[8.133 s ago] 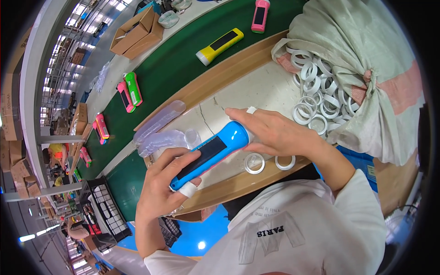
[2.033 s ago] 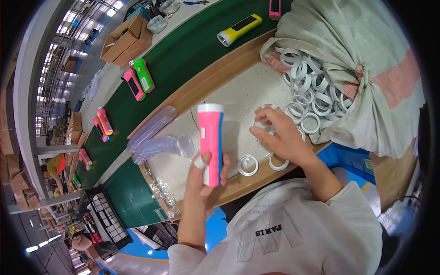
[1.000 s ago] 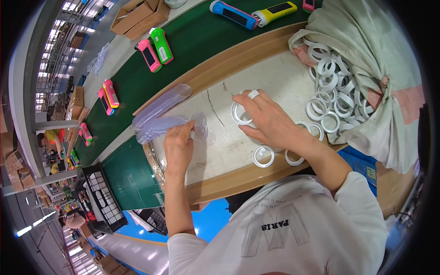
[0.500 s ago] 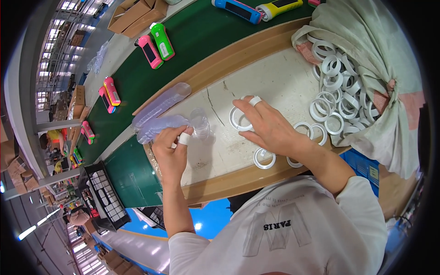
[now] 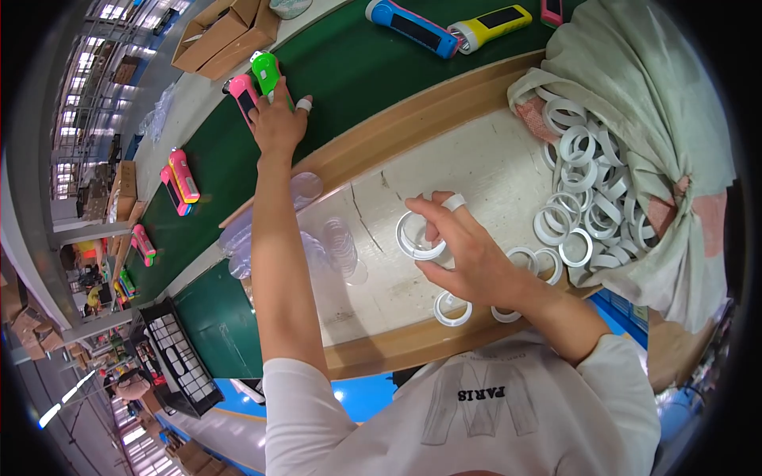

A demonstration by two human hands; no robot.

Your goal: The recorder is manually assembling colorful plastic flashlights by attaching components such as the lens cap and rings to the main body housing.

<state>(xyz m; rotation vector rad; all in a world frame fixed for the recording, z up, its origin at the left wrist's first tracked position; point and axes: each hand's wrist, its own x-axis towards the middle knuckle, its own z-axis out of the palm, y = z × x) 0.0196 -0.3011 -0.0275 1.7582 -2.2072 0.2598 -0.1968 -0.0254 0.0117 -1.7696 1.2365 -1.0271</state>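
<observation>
My left hand (image 5: 279,127) is stretched out over the green belt (image 5: 341,87), fingers apart, at the near end of a green flashlight (image 5: 266,70) and a pink flashlight (image 5: 243,93) lying side by side. Whether the fingertips touch them I cannot tell. My right hand (image 5: 468,250) is closed on a white ring (image 5: 403,238), held above the pale tray (image 5: 381,278). A row of clear round discs (image 5: 340,244) lies on the tray between my arms. Left of them, partly behind my left forearm, are stacks of clear discs (image 5: 306,187). Several white rings (image 5: 452,309) lie near my right wrist.
A cloth sack (image 5: 659,119) spills a pile of white rings (image 5: 591,178) at the right. Cardboard strips (image 5: 413,111) edge the tray. Blue and yellow flashlights (image 5: 494,28) lie farther up the belt, pink ones (image 5: 179,178) to the left. A black crate (image 5: 178,353) stands at lower left.
My left hand has moved from beside the clear discs up and away to the flashlights on the belt. My right hand still holds the ring, slightly lower and nearer.
</observation>
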